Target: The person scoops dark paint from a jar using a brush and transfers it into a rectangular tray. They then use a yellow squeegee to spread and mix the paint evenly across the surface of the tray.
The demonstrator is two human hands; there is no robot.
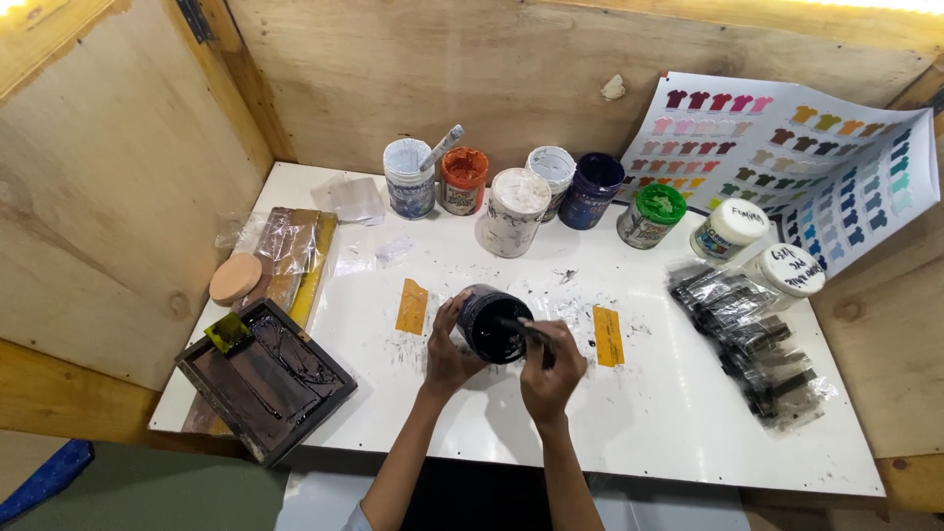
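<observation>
Black ink jar [495,324] stood open at the centre of the frame, on the white worktop [669,413], between two strips of yellow tape [412,306]. The left hand [448,349] was wrapped round the jar's left side, its grip closed on the jar wall and steadying it. The right hand [551,372] lay just right of the jar, its grip pinched on a thin dark stirring stick [521,328] whose tip reached into the jar's mouth.

Step in hand, as judged: stirring or drawing up black ink from the jar. The next move appeared to call for a firm hold on the jar, so it did not tip, and a controlled lift of the stick to avoid adding to the black smears already on the worktop around it.

Surroundings noted: a row of paint tubs [514,210] along the upper centre; a green-lidded jar [649,215] and two white-lidded jars [729,228] toward the right; a shirt colour chart [787,147] at upper right; bagged dark items [752,339] at right; an ink-stained printing frame [265,376] at lower left.
</observation>
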